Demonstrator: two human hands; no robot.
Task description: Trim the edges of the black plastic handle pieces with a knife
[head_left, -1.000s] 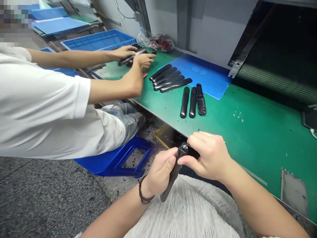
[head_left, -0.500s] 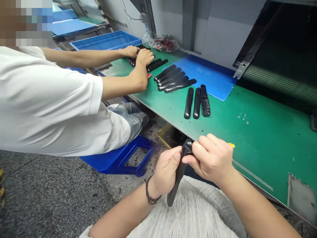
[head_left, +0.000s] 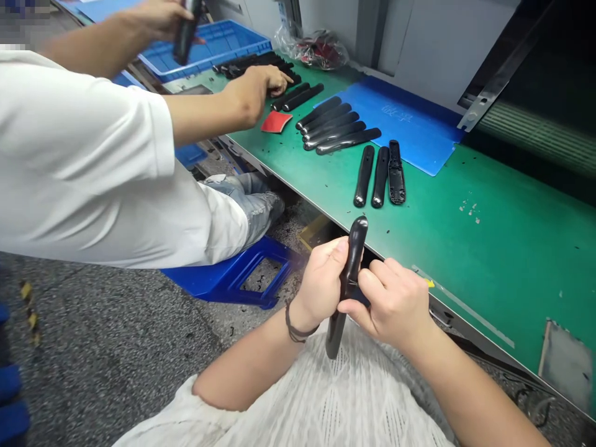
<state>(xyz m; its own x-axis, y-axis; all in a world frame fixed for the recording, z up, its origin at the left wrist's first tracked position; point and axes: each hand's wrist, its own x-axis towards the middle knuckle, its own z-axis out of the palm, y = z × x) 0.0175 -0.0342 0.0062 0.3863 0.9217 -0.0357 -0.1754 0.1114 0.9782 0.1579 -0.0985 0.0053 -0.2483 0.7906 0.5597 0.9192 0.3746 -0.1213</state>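
left hand [head_left: 323, 279] grasping black handle [head_left: 352, 267]; right hand [head_left: 395, 298] clenched round yellow-ended tool [head_left: 429, 284] (mostly hidden).

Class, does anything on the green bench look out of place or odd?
One black shell lies hollow side up, unlike the two smooth black pieces beside it. A few dark scraps dot the green bench.

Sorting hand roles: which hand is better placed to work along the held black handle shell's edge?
Probably the right hand: curled at the edge of the black handle shell, apparently around a yellow-tipped tool; the left hand grips the shell.
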